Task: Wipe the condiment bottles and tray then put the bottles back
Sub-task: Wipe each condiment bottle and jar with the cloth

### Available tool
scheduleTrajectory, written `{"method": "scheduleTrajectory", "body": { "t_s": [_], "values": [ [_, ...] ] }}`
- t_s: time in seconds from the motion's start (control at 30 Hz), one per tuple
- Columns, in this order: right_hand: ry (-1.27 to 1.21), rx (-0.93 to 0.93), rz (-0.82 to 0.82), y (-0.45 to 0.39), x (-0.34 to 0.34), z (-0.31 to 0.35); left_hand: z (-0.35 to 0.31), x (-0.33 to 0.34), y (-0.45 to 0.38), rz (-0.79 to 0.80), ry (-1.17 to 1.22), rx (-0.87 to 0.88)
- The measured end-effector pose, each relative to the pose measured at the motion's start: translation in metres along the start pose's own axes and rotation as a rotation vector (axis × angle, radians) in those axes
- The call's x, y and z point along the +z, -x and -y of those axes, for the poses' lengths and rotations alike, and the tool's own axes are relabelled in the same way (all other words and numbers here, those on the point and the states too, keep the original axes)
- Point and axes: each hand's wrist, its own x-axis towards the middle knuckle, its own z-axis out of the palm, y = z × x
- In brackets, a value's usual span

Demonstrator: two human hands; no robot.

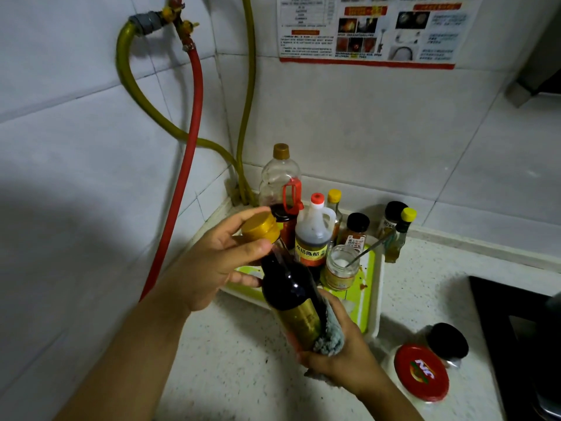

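your left hand (212, 262) is pinching the gold cap of the dark bottle (291, 287), tilted above the tray (375, 299), while your right hand (340, 357) is gripping its base through a grey cloth (331, 335).

I hold a bottle (288, 287) tilted above the counter (243, 360), just in front of the tray (375, 299). My left hand (218, 262) is at its neck and cap, my right hand (343, 357) at its base with a cloth (331, 338) between. The tray sits in the corner where two walls meet, with several bottles and an open jar (341, 265) on it. Right of the tray stand two small bottles. Nearer me on the right, two lidded jars sit side by side.
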Motion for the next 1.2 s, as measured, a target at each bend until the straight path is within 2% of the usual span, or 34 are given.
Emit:
{"method": "scheduleTrajectory", "body": {
  "t_s": [0.13, 0.27, 0.33, 0.37, 0.5, 0.67, 0.8, 0.97, 1.07, 1.2],
  "values": [
    [0.017, 0.058, 0.026, 0.002, -0.001, -0.002, 0.007, 0.014, 0.003, 0.005, -0.055, 0.039],
    [0.083, 0.106, 0.066, 0.000, 0.003, 0.002, 0.015, 0.033, 0.007, -0.080, -0.073, 0.102],
    [0.032, 0.105, 0.110, -0.006, 0.006, 0.012, 0.019, 0.038, 0.007, -0.115, -0.066, 0.131],
    [0.009, 0.089, 0.117, -0.008, 0.008, 0.020, 0.022, 0.039, 0.006, -0.128, -0.075, 0.139],
    [0.085, -0.191, -0.025, -0.010, 0.014, 0.048, 0.032, 0.042, 0.005, -0.148, -0.127, 0.147],
    [0.133, -0.319, -0.122, -0.014, 0.021, 0.057, 0.033, 0.045, 0.004, -0.143, -0.154, 0.177],
    [0.140, -0.353, -0.168, -0.008, 0.021, 0.052, 0.035, 0.046, 0.005, -0.108, -0.191, 0.182],
    [0.165, -0.325, -0.114, -0.001, 0.022, 0.028, 0.050, 0.041, 0.009, -0.153, -0.174, 0.153],
    [0.113, -0.207, -0.016, 0.001, 0.015, 0.010, 0.063, 0.037, 0.013, -0.156, -0.201, 0.095],
    [0.068, -0.006, -0.105, -0.004, 0.016, -0.015, 0.077, 0.033, 0.021, -0.109, -0.307, 0.042]
  ]
}}
